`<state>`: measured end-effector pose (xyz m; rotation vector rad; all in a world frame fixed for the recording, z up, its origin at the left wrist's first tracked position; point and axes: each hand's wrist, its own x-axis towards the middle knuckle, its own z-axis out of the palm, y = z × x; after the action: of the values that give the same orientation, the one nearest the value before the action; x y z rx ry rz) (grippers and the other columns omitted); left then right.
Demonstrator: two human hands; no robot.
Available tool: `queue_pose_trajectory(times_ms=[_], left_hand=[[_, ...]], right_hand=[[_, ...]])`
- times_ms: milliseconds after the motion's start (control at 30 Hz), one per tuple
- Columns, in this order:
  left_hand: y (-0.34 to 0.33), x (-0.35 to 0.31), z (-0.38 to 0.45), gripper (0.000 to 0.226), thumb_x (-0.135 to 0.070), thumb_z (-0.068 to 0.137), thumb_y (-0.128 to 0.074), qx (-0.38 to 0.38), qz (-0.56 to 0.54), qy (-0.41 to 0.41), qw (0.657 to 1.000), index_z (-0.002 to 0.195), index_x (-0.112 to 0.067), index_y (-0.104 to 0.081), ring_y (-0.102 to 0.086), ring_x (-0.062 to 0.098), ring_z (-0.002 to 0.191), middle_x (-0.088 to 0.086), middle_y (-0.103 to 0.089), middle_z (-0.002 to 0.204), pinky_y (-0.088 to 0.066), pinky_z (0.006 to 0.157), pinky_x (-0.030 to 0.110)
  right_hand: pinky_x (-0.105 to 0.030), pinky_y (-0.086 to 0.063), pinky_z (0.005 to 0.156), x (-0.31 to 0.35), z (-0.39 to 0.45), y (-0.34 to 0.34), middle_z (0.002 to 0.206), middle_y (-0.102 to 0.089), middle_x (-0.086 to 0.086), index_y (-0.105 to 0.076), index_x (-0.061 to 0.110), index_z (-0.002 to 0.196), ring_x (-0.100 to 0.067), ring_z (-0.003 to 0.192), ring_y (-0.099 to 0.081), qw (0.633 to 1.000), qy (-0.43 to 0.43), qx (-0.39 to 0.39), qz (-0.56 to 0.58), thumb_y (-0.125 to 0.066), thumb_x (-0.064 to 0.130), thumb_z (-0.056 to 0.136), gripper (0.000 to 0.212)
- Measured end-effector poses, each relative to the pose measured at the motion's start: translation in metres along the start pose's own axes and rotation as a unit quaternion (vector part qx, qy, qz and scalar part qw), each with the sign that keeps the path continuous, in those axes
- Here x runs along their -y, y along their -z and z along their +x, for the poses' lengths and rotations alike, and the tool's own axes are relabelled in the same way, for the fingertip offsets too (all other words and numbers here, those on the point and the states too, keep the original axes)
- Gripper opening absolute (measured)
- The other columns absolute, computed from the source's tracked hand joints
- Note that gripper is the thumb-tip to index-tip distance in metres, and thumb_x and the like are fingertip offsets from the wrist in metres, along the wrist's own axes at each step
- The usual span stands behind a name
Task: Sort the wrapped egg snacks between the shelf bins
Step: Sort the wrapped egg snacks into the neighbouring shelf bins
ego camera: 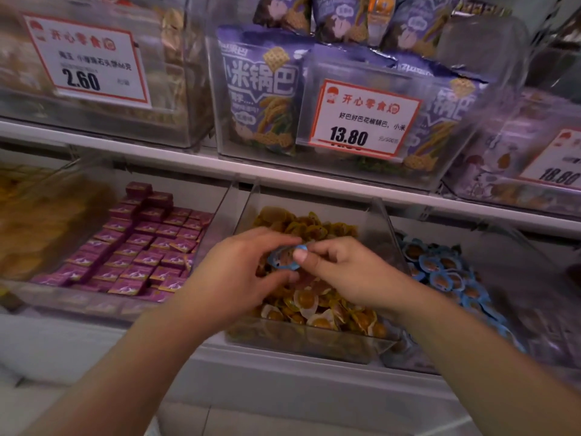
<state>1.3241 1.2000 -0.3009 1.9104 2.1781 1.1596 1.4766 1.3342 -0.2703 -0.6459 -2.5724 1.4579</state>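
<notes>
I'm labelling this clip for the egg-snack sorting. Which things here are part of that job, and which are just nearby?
Part of the job:
blue-wrapped egg snack, pinched by left hand and right hand
middle bin of yellow egg snacks
right bin of blue egg snacks

Just nearby:
purple boxes
purple bags
price tags

Price cards read 2.60 (82,79), 13.80 (349,135), 18.80 (559,177); purple bags (261,89) "小米锅巴".
</notes>
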Motion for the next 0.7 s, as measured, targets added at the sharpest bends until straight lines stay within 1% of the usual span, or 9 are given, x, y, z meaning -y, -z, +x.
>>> queue_pose_trajectory(times_ms=[67,167,300,500,533,567,600,633,700], left_hand=[[0.008,0.005,0.000,0.039,-0.042,0.085,-0.073,-0.032,0.054,0.003,0.998,0.122,-0.030,-0.068,-0.063,0.009,0.097,-0.013,-0.067,0.105,-0.051,0.086,0.036],[0.020,0.016,0.001,0.038,-0.048,0.093,-0.060,-0.082,0.088,0.032,0.992,0.118,-0.022,-0.071,-0.064,0.018,0.096,-0.003,-0.071,0.104,-0.048,0.083,0.033],[0.017,0.018,0.001,0.036,-0.044,0.096,-0.058,-0.084,0.057,0.045,0.994,0.121,-0.020,-0.069,-0.063,0.016,0.104,-0.002,-0.071,0.111,-0.050,0.088,0.035],[0.013,0.019,-0.002,0.036,-0.044,0.096,-0.058,-0.068,0.031,0.040,0.996,0.121,-0.021,-0.069,-0.064,0.011,0.105,-0.005,-0.071,0.114,-0.050,0.087,0.028],[0.013,0.019,-0.003,0.036,-0.044,0.096,-0.058,-0.069,0.028,0.040,0.996,0.121,-0.021,-0.069,-0.063,0.011,0.105,-0.005,-0.071,0.114,-0.049,0.087,0.027],[0.014,0.019,-0.003,0.036,-0.044,0.096,-0.058,-0.070,0.024,0.040,0.996,0.121,-0.022,-0.069,-0.063,0.011,0.105,-0.005,-0.071,0.114,-0.050,0.087,0.027],[0.014,0.019,-0.004,0.036,-0.045,0.096,-0.058,-0.068,0.021,0.041,0.997,0.122,-0.022,-0.069,-0.063,0.011,0.105,-0.006,-0.070,0.114,-0.050,0.088,0.028],[0.014,0.019,-0.005,0.036,-0.045,0.096,-0.058,-0.065,0.018,0.042,0.997,0.122,-0.022,-0.069,-0.063,0.011,0.105,-0.006,-0.070,0.114,-0.051,0.088,0.030],[0.014,0.019,-0.006,0.037,-0.046,0.096,-0.057,-0.060,0.018,0.041,0.997,0.123,-0.023,-0.069,-0.063,0.011,0.105,-0.006,-0.070,0.114,-0.052,0.088,0.032]], right_hand=[[-0.037,-0.057,0.091,-0.002,0.001,-0.005,0.101,-0.077,-0.004,-0.075,0.015,0.104,-0.013,0.094,-0.072,0.997,-0.054,0.047,0.015,-0.041,0.055,0.095,0.054],[-0.022,-0.048,0.098,-0.011,-0.003,-0.009,0.104,-0.075,0.013,-0.079,0.026,0.103,0.000,0.100,-0.067,0.979,-0.125,0.142,-0.070,-0.024,0.066,0.094,0.068],[-0.001,-0.037,0.089,-0.020,0.002,-0.020,0.096,-0.065,0.039,-0.073,0.034,0.117,0.022,0.093,-0.056,0.966,-0.139,0.196,-0.099,-0.018,0.070,0.088,0.072],[0.017,-0.009,0.073,-0.034,0.038,-0.029,0.130,-0.048,0.028,-0.062,0.033,0.133,0.006,0.124,-0.034,0.948,-0.130,0.225,-0.183,-0.014,0.065,0.096,0.068],[0.016,-0.009,0.080,-0.038,0.043,-0.025,0.137,-0.046,0.024,-0.059,0.033,0.136,0.002,0.131,-0.033,0.947,-0.138,0.216,-0.196,-0.015,0.068,0.094,0.070],[0.009,-0.011,0.097,-0.044,0.046,-0.020,0.147,-0.043,0.018,-0.055,0.034,0.139,-0.004,0.138,-0.031,0.945,-0.150,0.199,-0.210,-0.017,0.071,0.093,0.071],[-0.009,-0.015,0.115,-0.049,0.048,-0.014,0.154,-0.040,0.011,-0.053,0.034,0.142,-0.011,0.143,-0.031,0.944,-0.161,0.173,-0.229,-0.020,0.073,0.092,0.071],[-0.027,-0.019,0.121,-0.053,0.049,-0.008,0.155,-0.041,0.007,-0.053,0.033,0.141,-0.015,0.143,-0.034,0.944,-0.171,0.148,-0.242,-0.023,0.074,0.093,0.070],[-0.034,-0.026,0.119,-0.055,0.046,-0.001,0.148,-0.051,0.005,-0.060,0.029,0.136,-0.016,0.136,-0.044,0.947,-0.182,0.125,-0.234,-0.031,0.068,0.096,0.063]])
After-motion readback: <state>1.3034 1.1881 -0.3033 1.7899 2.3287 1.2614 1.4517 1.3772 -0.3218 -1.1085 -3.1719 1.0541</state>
